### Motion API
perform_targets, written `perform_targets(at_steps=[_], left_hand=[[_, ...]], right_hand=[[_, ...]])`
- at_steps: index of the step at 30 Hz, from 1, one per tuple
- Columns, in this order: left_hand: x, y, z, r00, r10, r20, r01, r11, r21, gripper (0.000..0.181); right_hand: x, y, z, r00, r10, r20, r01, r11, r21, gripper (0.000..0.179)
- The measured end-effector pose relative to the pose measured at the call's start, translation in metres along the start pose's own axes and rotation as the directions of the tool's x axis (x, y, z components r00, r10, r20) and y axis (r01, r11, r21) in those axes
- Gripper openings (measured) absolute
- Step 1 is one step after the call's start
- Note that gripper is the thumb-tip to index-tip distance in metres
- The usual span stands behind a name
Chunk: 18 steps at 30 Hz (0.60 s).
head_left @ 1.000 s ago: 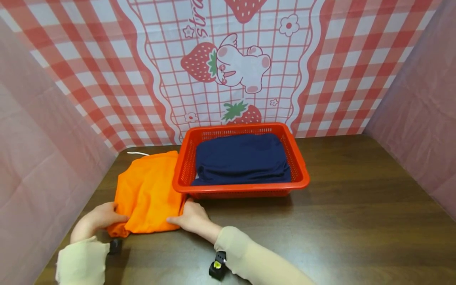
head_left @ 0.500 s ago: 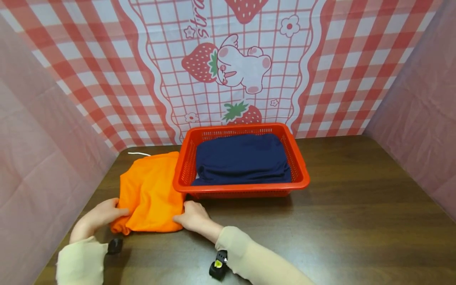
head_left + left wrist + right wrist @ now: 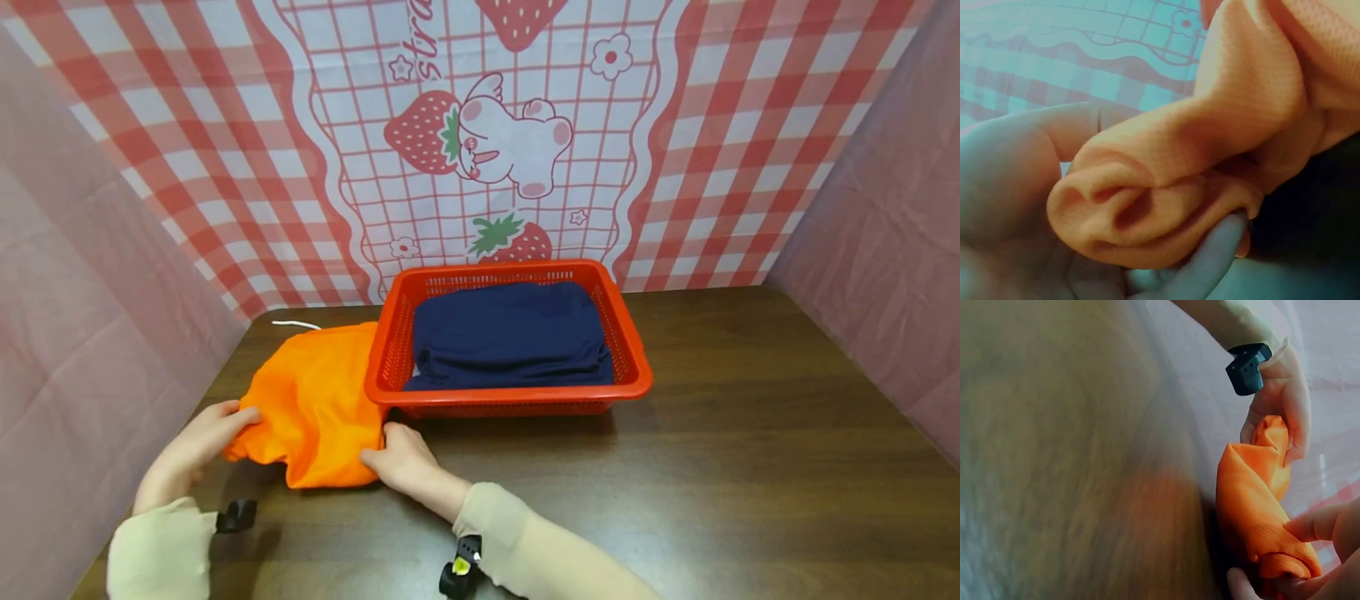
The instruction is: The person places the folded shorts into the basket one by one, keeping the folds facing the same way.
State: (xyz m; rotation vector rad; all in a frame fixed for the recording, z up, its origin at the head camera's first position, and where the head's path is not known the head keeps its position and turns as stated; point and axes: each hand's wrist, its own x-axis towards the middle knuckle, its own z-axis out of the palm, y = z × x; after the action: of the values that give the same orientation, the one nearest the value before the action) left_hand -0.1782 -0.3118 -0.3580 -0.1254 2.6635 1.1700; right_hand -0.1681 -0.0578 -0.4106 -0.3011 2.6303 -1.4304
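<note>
An orange folded garment (image 3: pixel 318 408) with a white cord (image 3: pixel 296 323) at its far edge lies on the left of the table. My left hand (image 3: pixel 201 442) grips its near left corner and holds that corner above the tabletop. The left wrist view shows the bunched, rolled fabric (image 3: pixel 1147 200) between thumb and fingers. At the near right corner, my right hand (image 3: pixel 408 462) pinches the edge of the cloth. In the right wrist view, the garment (image 3: pixel 1250 494) stretches between both hands, its rolled end held by the right thumb and fingers.
A red plastic basket (image 3: pixel 510 397) stands at the back middle, holding a folded navy cloth (image 3: pixel 510 333); it overlaps the garment's right edge in the head view. Behind it hangs a checked strawberry curtain (image 3: pixel 735 150). Pink cloth walls (image 3: pixel 97 275) flank the wooden table (image 3: pixel 712 467).
My left hand has moved up and outward to the left, lifting the garment's near left corner and pulling the cloth into slanting folds. The right hand stays almost in place; the basket has not moved.
</note>
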Motion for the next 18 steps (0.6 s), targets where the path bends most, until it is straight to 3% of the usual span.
perform_targets(at_steps=[2,5,7,11,13,18], left_hand=[[-0.001,0.001,-0.001,1.0,-0.007,-0.003,0.007,0.999,-0.043,0.032],[-0.003,0.003,-0.004,1.0,-0.011,-0.013,0.01,0.998,-0.068,0.034],[-0.005,0.004,-0.006,1.0,-0.005,-0.027,0.003,0.996,-0.084,0.034],[-0.008,0.005,-0.01,0.998,0.031,-0.056,-0.04,0.984,-0.172,0.024],[-0.009,0.005,-0.012,0.996,0.054,-0.067,-0.07,0.967,-0.247,0.021],[-0.015,0.006,-0.018,0.992,0.085,-0.09,-0.116,0.894,-0.432,0.027]], right_hand=[[-0.003,-0.002,0.0,1.0,0.015,-0.001,-0.015,0.999,0.041,0.013],[-0.005,-0.004,0.003,0.999,0.044,0.022,-0.047,0.98,0.193,0.011],[-0.007,-0.005,0.005,0.997,0.057,0.05,-0.071,0.938,0.339,0.011],[-0.009,-0.008,0.007,0.993,0.062,0.097,-0.107,0.82,0.563,0.017],[-0.01,-0.01,0.007,0.993,0.053,0.104,-0.105,0.791,0.602,0.02],[-0.013,-0.016,0.004,0.99,0.002,0.143,-0.098,0.74,0.666,0.026]])
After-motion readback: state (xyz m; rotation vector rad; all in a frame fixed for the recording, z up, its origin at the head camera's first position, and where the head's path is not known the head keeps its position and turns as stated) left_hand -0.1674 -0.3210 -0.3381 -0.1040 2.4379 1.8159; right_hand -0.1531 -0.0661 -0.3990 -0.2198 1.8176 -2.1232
